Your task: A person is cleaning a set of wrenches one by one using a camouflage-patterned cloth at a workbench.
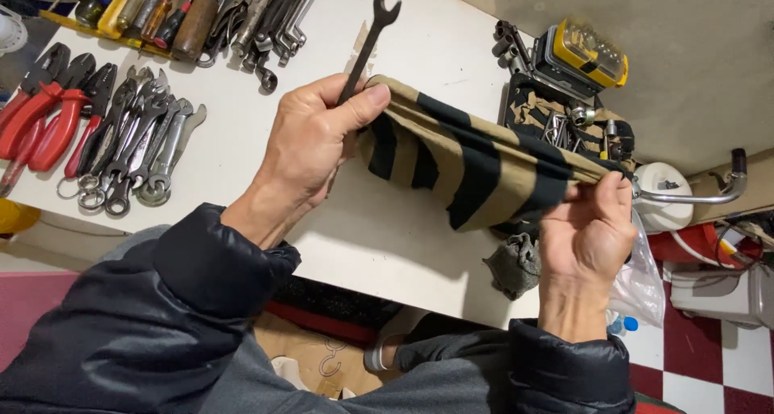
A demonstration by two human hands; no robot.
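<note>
At the far left of the white table (242, 132), red-handled pliers (48, 108) are laid side by side, and just beside them a fan of steel spanners (137, 144) is spread with the ring ends toward the near edge. Along the back edge, a row of screwdrivers with yellow, blue and brown handles (153, 11) is set next to a heap of further wrenches (270, 23). No label can be read on any of these. The left hand (310, 144) is raised above the table, thumb on top and fingers curled under, and is closed tightly on a dark open-end wrench (367, 39) together with the left end of a tan cloth with black stripes (463, 160); the wrench is held tilted, its open jaw pointing away toward the back edge. The cloth is stretched in the air between both hands, above the table's near right part. The right hand (588, 237) is pinched shut on the cloth's right end, wrist bent upward. Below the cloth, a grey rag (516, 265) lies at the near edge. At the back right, a yellow-lidded bit case (584, 55) is seen beside loose sockets (509, 47). Bare tabletop lies in the middle, between the spanners and the hands.
</note>
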